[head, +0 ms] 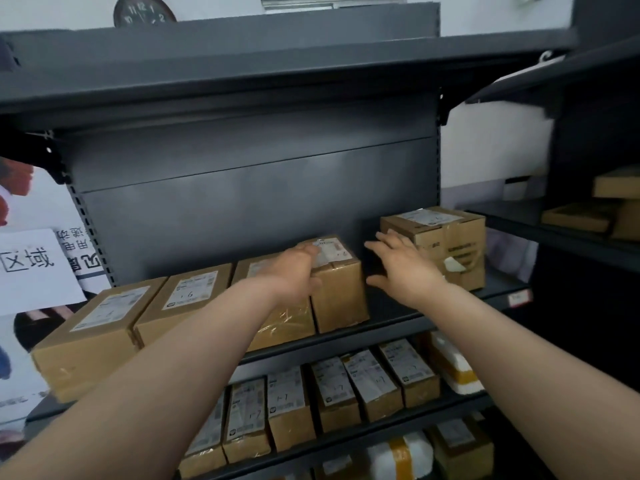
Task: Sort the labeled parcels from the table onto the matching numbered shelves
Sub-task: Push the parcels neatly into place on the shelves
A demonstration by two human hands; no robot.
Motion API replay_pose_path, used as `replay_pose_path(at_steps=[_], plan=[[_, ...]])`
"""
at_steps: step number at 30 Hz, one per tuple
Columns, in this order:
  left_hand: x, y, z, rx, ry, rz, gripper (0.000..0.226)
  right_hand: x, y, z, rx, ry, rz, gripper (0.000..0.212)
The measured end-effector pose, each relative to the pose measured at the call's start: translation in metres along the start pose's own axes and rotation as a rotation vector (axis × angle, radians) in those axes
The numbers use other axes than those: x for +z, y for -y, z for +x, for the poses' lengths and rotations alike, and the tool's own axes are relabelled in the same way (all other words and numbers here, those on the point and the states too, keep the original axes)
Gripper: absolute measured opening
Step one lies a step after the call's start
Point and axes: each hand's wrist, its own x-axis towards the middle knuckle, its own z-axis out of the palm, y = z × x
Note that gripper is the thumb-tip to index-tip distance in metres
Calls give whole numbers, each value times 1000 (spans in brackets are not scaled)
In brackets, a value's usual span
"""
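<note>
- The left hand (298, 271) is laid flat on a parcel (341, 296) on the shelf (398, 308).
- The right hand (401, 268) is held spread just right of that parcel.

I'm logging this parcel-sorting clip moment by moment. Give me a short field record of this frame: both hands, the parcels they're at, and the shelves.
left hand: lies on the top front edge of the end parcel, fingers straight
right hand: open, fingers spread, beside the taped box; contact unclear
middle shelf: four parcels in a row, the taped box standing apart at the right
lower shelf: row of small parcels, several marked 1-7
</note>
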Motion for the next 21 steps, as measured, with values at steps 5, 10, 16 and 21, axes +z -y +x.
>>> replay_pose_path(at_steps=[5,10,16,21], plan=[[6,-54,39,84,-8,-17,69,-23,-61,-6,97,-46,-90,73],[15,-101,80,91,61,-35,69,-36,-122,-3,217,5,-92,77],[33,-138,107,39,55,-92,64,-37,-164,8,205,78,82,70],[34,-136,102,-33,-47,-99,45,-26,-160,11,69,-15,169,56]])
